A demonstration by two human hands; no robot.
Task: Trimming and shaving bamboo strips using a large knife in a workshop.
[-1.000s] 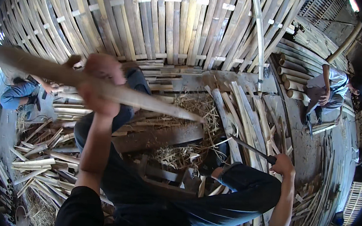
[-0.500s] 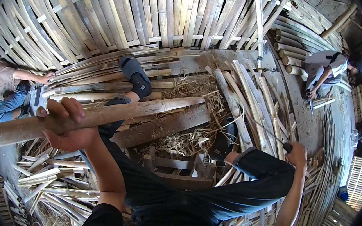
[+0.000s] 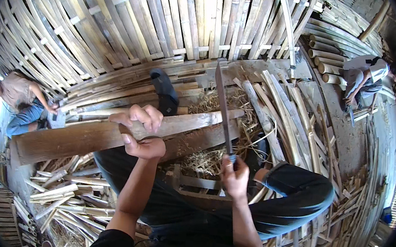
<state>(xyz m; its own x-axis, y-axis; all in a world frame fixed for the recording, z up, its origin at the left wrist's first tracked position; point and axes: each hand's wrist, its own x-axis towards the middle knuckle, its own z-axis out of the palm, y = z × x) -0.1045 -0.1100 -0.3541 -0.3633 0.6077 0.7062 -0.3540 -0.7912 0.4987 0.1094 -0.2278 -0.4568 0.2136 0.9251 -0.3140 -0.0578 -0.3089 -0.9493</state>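
A wide split bamboo piece (image 3: 68, 142) slants from the left to the middle, its pale, narrower end resting at or just above a wooden plank (image 3: 196, 142). My left hand (image 3: 143, 134) is wrapped round this bamboo near its middle, thumb below and fingers over the top. In my right hand (image 3: 235, 176) is the handle of a long knife (image 3: 223, 104). Its dark blade points away from me and crosses in front of the bamboo's pale end. I cannot tell whether blade and bamboo touch.
Curly shavings (image 3: 198, 166) lie around the plank between my legs. Long bamboo strips (image 3: 283, 118) lean at the right, and split pieces (image 3: 58, 191) are heaped at the left. A bamboo slat wall (image 3: 170, 19) stands ahead. One person (image 3: 24, 100) sits left, another (image 3: 364, 76) far right.
My right hand has swung in from beside the right knee, bringing the knife up to the bamboo's far end. The bamboo and my left hand have shifted right, and the piece has turned.
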